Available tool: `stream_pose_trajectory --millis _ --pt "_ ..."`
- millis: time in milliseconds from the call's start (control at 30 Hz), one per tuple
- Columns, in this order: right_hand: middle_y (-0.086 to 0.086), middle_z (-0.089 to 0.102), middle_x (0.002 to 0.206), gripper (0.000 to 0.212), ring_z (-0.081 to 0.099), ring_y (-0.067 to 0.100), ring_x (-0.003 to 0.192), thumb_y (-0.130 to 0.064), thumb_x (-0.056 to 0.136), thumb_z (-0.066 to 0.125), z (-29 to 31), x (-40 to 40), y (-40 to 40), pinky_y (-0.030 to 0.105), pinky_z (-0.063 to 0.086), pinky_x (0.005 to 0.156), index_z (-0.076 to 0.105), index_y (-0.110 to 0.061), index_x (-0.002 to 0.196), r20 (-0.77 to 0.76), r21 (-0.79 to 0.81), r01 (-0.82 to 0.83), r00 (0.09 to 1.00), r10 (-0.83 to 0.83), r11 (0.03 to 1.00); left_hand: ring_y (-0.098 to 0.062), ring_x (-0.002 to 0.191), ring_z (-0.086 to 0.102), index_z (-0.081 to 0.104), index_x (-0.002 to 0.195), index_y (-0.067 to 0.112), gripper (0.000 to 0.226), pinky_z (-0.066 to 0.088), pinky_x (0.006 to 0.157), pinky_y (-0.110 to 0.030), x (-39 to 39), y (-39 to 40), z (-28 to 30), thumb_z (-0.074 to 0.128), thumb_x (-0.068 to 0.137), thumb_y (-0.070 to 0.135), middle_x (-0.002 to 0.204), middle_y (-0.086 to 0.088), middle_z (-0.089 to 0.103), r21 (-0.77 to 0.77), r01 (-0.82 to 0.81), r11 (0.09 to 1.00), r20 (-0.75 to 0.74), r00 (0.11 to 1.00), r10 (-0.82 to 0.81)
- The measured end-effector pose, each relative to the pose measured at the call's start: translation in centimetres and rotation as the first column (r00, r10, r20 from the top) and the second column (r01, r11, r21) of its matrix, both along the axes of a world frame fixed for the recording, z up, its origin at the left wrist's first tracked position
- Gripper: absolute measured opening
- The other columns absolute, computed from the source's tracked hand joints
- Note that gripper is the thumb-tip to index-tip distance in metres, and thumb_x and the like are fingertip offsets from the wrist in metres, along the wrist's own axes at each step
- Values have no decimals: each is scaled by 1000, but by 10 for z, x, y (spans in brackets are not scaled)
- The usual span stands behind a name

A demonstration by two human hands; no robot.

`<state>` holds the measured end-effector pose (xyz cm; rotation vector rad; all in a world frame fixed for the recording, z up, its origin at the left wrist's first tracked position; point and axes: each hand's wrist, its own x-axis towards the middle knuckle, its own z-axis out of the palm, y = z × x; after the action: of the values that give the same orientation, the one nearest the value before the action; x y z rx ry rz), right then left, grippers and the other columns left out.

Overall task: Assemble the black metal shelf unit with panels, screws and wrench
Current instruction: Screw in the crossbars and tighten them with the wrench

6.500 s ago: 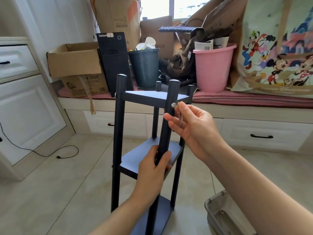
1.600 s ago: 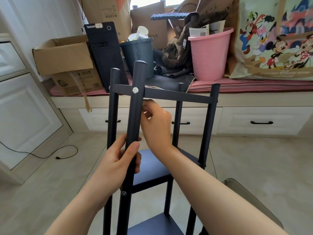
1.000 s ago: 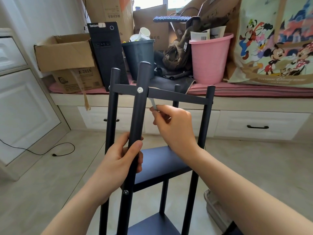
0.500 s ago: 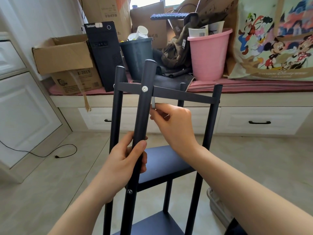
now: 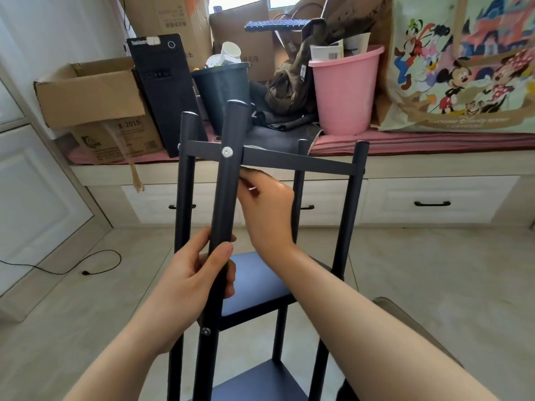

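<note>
A: What is the shelf unit (image 5: 301,164) made of?

B: Black metal with a matte finish. Four round tube posts stand upright, joined near the top by a thin flat panel seen edge-on. A round silver screw (image 5: 227,152) sits in the nearest post (image 5: 224,204) where the top panel meets it, and a second screw (image 5: 205,331) shows lower on the same post. Below are two flat dark shelves with a dull sheen.

A: Where does it stand?

B: On the floor (image 5: 434,270), right in front of the person, between them and the window seat.

A: And the hands?

B: The left hand (image 5: 191,280) grips the nearest post at mid-height, fingers and thumb curled round the tube. The right hand (image 5: 267,206) is raised just under the top panel, behind that post, with its fingers curled in. Something may be pinched there, but I cannot tell what, or whether anything is held.

A: The room?

B: Pale glossy floor tiles, with a black cable (image 5: 66,264) trailing at the left. White panelled drawers with dark handles run under a seat with a pink cushion (image 5: 434,140). On it are creased cardboard boxes (image 5: 95,94), a black computer tower (image 5: 165,91), a dark plastic bin (image 5: 224,91), a smooth pink bucket (image 5: 344,91) and a large cartoon-print bag (image 5: 463,68).
</note>
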<state>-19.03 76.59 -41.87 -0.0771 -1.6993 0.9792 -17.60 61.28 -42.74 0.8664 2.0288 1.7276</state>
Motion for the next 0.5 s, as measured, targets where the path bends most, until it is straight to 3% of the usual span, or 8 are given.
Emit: stream_pose_trajectory --millis 133,300,400,500 --pt "11 73 78 12 64 23 70 -4 90 63 0 -9 -8 33 50 68 74 1 90 -10 -82 -23 1000 23 996 -22 62 60 64 90 39 20 54 67 -41 0 -2 1 53 79 52 67 -5 58 -3 3 1000 17 1000 -3" --pt "9 75 84 14 66 21 73 -4 91 63 -1 -11 -11 31 52 71 75 0 96 -20 -118 -47 999 45 992 -23 62 62 64 92 39 23 55 74 -55 -3 -3 0 53 79 54 67 -6 59 -25 -21 999 5 1000 21" --pt "10 72 79 12 62 20 71 -4 92 63 -3 -7 -5 27 48 69 74 1 91 23 -59 -50 998 51 997 -23 63 62 64 92 38 21 55 76 -55 -4 -3 1 51 83 52 68 -6 59 -33 -28 999 5 1000 28" --pt "11 68 77 12 58 18 70 -4 93 62 -7 4 7 13 40 68 73 2 89 121 62 -50 992 43 997 -21 64 61 63 93 38 24 56 72 -43 -4 -2 2 51 81 54 68 -5 59 -39 -28 999 1 1000 28"
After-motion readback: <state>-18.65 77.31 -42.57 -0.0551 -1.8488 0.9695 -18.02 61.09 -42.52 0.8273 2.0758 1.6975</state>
